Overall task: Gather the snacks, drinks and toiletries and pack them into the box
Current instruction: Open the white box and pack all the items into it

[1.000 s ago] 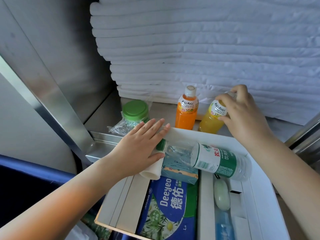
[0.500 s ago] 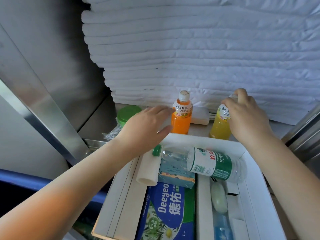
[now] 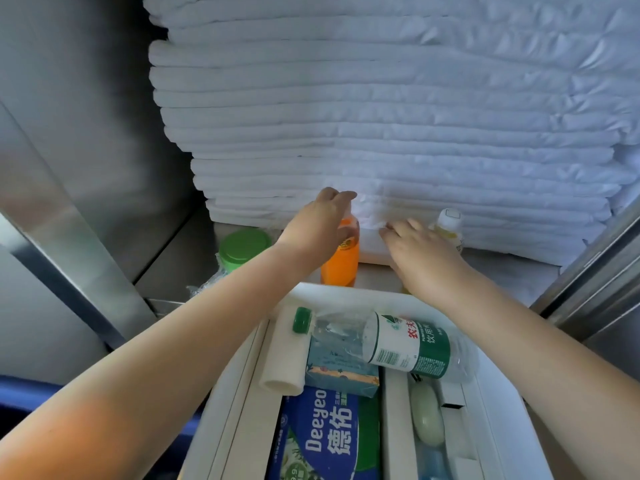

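Note:
An orange juice bottle [image 3: 340, 263] stands on the metal shelf just behind the white box [image 3: 349, 294]. My left hand [image 3: 323, 225] is curled over its cap and neck. A yellow juice bottle [image 3: 449, 225] stands free to the right. My right hand [image 3: 420, 259] lies in front of it, fingers spread, touching a flat white packet [image 3: 372, 245] between the two bottles. The box holds a water bottle [image 3: 401, 344] on its side, a white roll [image 3: 284, 358], a teal carton [image 3: 341, 374], a blue Deeyeo pack [image 3: 322, 438], a pale soap [image 3: 427, 415] and a small blue bottle [image 3: 429, 462].
A green-lidded jar [image 3: 244, 245] in crinkled plastic sits on the shelf left of the orange bottle. A tall stack of folded white linen [image 3: 381, 133] fills the back. Steel cart walls and posts close in on the left [image 3: 69, 244] and right [image 3: 588, 271].
My left hand went from the box's front rim up to the orange bottle's top. My right hand let go of the yellow bottle and slid left onto the white packet.

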